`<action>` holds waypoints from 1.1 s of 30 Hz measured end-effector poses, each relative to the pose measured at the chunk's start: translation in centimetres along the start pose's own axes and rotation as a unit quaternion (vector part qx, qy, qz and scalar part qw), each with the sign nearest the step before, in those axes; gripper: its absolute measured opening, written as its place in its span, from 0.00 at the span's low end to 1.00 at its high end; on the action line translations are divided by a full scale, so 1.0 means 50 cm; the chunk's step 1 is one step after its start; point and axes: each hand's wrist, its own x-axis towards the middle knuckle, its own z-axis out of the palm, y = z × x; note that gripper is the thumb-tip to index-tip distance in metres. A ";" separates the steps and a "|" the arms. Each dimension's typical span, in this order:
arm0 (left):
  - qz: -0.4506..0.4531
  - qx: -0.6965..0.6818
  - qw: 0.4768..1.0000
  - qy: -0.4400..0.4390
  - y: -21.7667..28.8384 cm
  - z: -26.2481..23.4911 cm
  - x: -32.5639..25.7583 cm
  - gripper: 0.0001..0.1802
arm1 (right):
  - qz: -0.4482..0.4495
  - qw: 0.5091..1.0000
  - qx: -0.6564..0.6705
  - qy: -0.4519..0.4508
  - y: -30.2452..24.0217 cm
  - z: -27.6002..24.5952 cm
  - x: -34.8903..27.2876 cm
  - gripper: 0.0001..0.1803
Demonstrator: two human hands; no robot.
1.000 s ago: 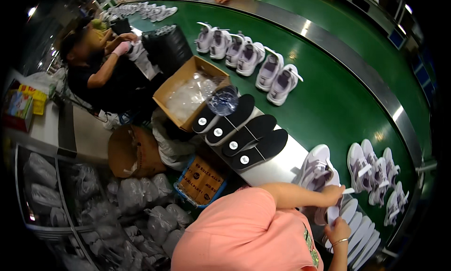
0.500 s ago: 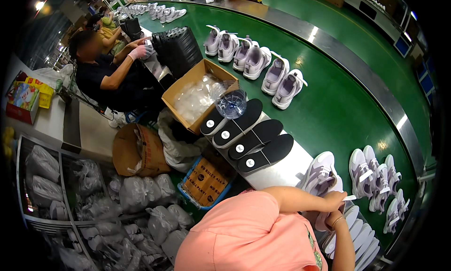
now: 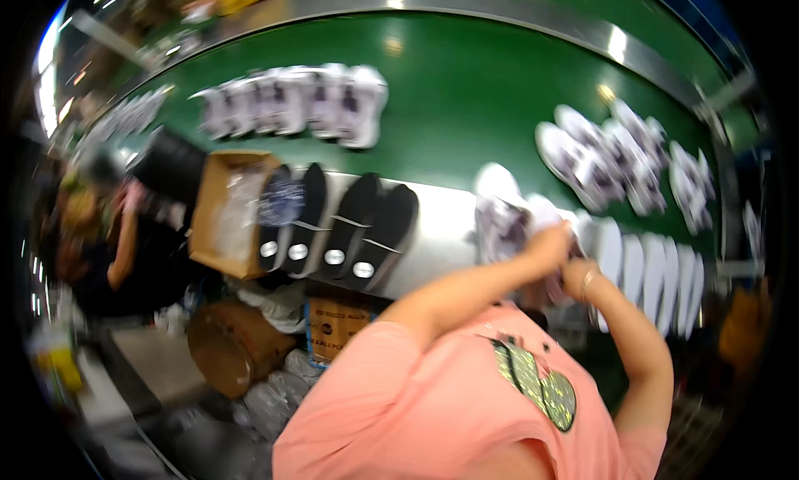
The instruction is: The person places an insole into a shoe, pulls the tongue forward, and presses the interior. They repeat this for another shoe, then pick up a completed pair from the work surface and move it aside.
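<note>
Both my hands are together on a pale lilac-white sneaker (image 3: pixel 543 209) at the front edge of the work surface. My left hand (image 3: pixel 549 245) reaches across from the left, its fingers curled over the shoe's upper. Close beside it, my right hand (image 3: pixel 578 278), with a bracelet at the wrist, is closed on the same shoe. Motion blur and the hands hide the exact grip. Another sneaker (image 3: pixel 498 209) stands just left of it. To the right is a row of white insole-shaped pieces (image 3: pixel 631 268).
Banded black insoles (image 3: pixel 359 230) lie on the metal ledge (image 3: pixel 441 230), left of my arms. Beyond them stands a cardboard box (image 3: pixel 237 159) with clear plastic. Sneakers (image 3: pixel 358 105) line the green belt (image 3: pixel 466 89), with more sneakers (image 3: pixel 583 159) at right. A co-worker (image 3: pixel 116 255) sits at far left.
The whole view has swung and blurred, so the ledge, box and shoes now lie further left and more level. My hands remain together on the sneaker.
</note>
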 end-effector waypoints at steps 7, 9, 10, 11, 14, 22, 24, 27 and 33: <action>-0.034 -0.128 0.990 0.046 0.028 -0.037 0.001 0.13 | -0.083 0.995 0.045 0.025 0.026 0.061 -0.021 0.17; -0.064 -0.150 0.986 0.021 0.031 -0.034 0.005 0.14 | -0.080 0.973 0.211 0.039 0.043 0.068 -0.022 0.19; -0.091 -0.173 0.981 0.003 0.043 -0.048 0.008 0.15 | -0.066 0.928 0.364 0.047 0.049 0.055 -0.027 0.21; -0.098 -0.169 0.980 -0.023 0.055 -0.059 0.007 0.15 | -0.052 0.859 0.507 0.054 0.056 0.047 -0.030 0.22; -0.110 -0.171 0.976 -0.070 0.070 -0.069 0.005 0.14 | 0.029 0.579 0.807 0.112 0.043 0.074 -0.015 0.19; -0.066 -0.094 0.993 0.022 0.020 -0.024 0.023 0.18 | -0.157 0.539 0.813 0.151 0.078 0.092 -0.042 0.12; -0.121 -0.183 0.975 -0.043 0.075 -0.054 0.007 0.23 | -0.077 0.516 0.824 0.221 0.068 0.111 -0.057 0.11; 0.180 -0.107 0.962 0.173 0.139 -0.098 -0.037 0.25 | -0.015 0.600 0.714 0.361 0.028 0.092 -0.091 0.12; 0.149 -0.133 0.979 0.035 0.126 -0.184 -0.096 0.08 | -0.121 0.671 0.644 0.348 -0.003 0.053 -0.120 0.10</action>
